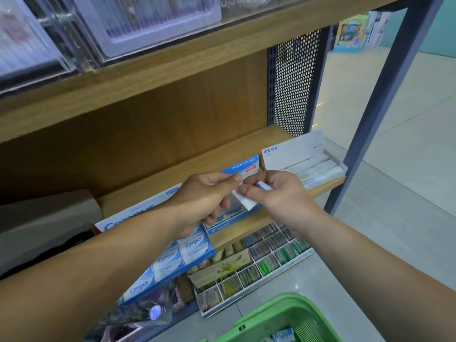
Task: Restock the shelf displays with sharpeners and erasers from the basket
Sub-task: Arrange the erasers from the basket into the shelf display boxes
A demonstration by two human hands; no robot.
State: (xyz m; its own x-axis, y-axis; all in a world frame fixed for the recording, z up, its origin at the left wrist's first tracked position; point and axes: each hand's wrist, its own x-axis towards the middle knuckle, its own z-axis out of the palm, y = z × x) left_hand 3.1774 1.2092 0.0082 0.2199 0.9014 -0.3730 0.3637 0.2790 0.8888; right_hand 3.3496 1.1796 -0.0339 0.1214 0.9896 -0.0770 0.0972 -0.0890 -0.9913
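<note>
Wooden shelf carries three open boxes along its front edge; in front of the middle one, a blue eraser box, both hands meet. The left hand has its fingers curled, and its thumb and forefinger pinch the upper end of a small white eraser; the right hand presses its thumb on the same eraser from the other side, and its curled fingers also hold a blue and white eraser. The white eraser hangs tilted between the two hands, just above the blue box. At the left part of the shelf stands a Campus box full of small packs; at the right corner stands a white box with pale erasers in rows. Below the shelf edge lies a divided tray with coloured items; the green basket sits on the floor near it, with some blue and white packs inside.
</note>
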